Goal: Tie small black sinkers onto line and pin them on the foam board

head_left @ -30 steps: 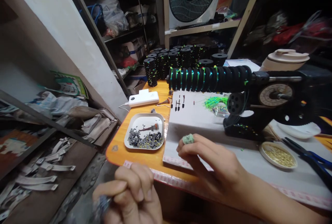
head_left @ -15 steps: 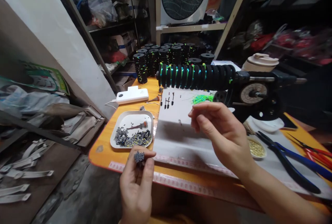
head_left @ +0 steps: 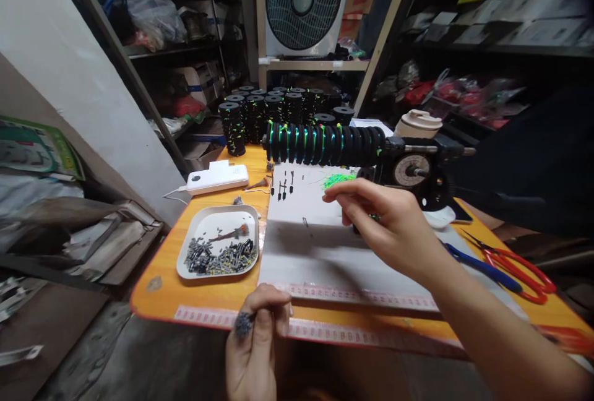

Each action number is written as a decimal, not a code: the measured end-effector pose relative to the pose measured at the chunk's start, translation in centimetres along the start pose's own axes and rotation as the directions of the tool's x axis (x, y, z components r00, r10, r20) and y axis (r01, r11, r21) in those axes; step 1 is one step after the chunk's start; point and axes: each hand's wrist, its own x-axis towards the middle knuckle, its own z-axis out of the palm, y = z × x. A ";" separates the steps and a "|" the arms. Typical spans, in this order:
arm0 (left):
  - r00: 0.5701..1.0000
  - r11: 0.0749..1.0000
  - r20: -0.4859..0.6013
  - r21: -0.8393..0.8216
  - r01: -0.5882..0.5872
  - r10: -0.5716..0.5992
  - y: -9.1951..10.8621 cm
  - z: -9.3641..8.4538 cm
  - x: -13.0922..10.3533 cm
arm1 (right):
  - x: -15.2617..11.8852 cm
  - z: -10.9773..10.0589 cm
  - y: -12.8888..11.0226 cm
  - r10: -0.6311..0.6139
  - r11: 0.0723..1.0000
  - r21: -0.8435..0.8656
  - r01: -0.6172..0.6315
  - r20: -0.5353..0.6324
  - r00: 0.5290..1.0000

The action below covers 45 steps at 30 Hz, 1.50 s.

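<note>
While R hand [head_left: 392,218] curls, hold unclear, L hand [head_left: 256,346] clasps grey bundle [head_left: 243,325] nr thumb [head_left: 263,329].

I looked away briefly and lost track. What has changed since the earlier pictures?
The right hand has moved forward and rightward over the white sheet, toward the green strands. The left hand has shifted right relative to the tray and still holds the grey bundle. A thin piece now shows on the sheet where none was visible a second ago. The tray and black roller stayed put.
</note>
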 end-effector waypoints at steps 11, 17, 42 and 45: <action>0.997 0.998 0.041 0.004 -0.069 0.069 0.0 -0.9 -1.1 | 2.6 2.9 -1.7 -0.146 0.965 -0.242 0.105 -0.158 0.977; 0.995 1.000 -0.101 -0.019 -0.013 0.011 1.0 0.5 -1.4 | 4.3 3.8 -1.7 0.002 0.959 -0.280 -0.040 -0.136 0.991; 0.793 0.767 0.287 -0.225 0.601 -0.537 5.2 0.4 -0.9 | -0.8 3.0 -6.2 0.176 0.613 0.548 -0.568 0.606 0.775; 0.813 0.809 0.165 -0.105 0.578 -0.559 5.5 -1.0 -1.9 | -1.3 3.4 -5.7 0.181 0.590 0.555 -0.586 0.617 0.766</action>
